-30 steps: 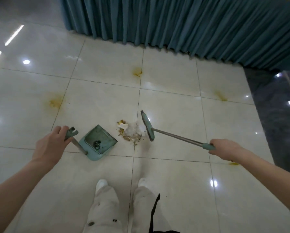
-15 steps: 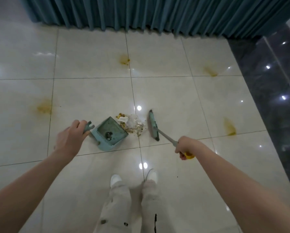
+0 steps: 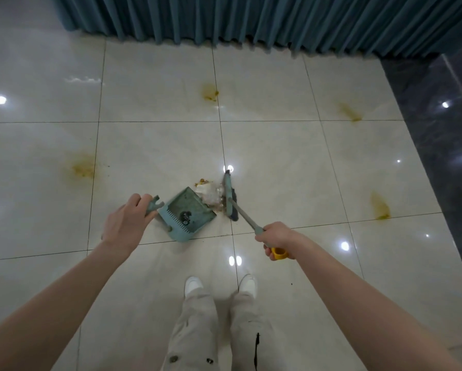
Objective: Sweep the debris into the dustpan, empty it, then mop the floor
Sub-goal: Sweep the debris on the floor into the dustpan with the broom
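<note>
A teal dustpan [image 3: 191,210] rests on the pale tiled floor with a small dark clump inside it. My left hand [image 3: 126,219] grips the top of its upright handle. A heap of debris [image 3: 209,194], white paper, clear wrap and brown crumbs, lies at the pan's open mouth. The teal broom head [image 3: 229,195] presses against the heap's right side. My right hand [image 3: 275,238] holds the broom's grey handle near its yellow end cap.
Several yellow-brown stains mark the tiles, such as one stain [image 3: 83,167] at the left and another stain [image 3: 381,206] at the right. A teal curtain [image 3: 251,20] hangs along the far edge. Dark glossy flooring [image 3: 443,129] borders the right. My white shoes [image 3: 219,285] stand below the dustpan.
The broom head has pushed the debris left, up against the dustpan's mouth. My right hand has drawn nearer the broom head. The view has shifted.
</note>
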Motion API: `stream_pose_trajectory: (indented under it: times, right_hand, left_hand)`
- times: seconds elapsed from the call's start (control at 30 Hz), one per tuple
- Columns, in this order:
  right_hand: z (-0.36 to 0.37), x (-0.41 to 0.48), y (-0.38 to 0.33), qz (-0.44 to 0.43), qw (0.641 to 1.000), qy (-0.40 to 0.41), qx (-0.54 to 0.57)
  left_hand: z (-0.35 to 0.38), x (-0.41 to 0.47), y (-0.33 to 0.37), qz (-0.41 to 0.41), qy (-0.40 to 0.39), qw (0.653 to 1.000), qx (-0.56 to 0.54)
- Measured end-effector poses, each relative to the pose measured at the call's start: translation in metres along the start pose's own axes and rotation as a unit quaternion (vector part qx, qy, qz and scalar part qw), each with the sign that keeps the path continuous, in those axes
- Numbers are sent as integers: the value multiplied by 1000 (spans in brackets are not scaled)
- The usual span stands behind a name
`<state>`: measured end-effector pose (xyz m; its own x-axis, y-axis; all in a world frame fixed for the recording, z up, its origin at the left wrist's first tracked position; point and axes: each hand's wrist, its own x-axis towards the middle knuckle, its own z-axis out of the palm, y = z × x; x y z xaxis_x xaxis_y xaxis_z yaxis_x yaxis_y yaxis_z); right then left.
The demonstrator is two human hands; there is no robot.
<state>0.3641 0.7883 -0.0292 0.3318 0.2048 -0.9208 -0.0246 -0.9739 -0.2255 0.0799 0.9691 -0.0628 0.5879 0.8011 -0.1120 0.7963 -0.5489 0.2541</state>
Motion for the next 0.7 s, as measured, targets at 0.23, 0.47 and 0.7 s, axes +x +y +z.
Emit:
stream_pose_trajectory:
  times: [0.23,0.47,0.7]
  right_hand:
    - [-17,-5,-14,11,999,-1,46]
    - [-43,-10,-8,-51,993,65,-81]
    - [-46,17,-27,-86,976,89,-178]
  left_hand:
    - [-4,2,-3,19,-1,1000,12]
    - [-9,9,-1,32,-4,999,28]
    - [-7,18,9,38,2,998,39]
